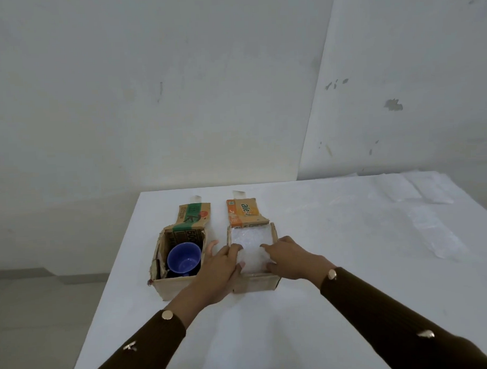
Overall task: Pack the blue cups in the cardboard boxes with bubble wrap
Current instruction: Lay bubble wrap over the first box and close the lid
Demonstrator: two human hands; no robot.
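Bubble wrap hides right box contents; both hands press it.

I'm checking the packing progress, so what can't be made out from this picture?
- Head view: whether a cup sits in the right box; bubble wrap and both hands cover its inside.
- Fingertips of the left hand and right hand: buried in the wrap.
- The blue cup handle in the left box: hidden by the cup itself.
- Lid print: too small to read.
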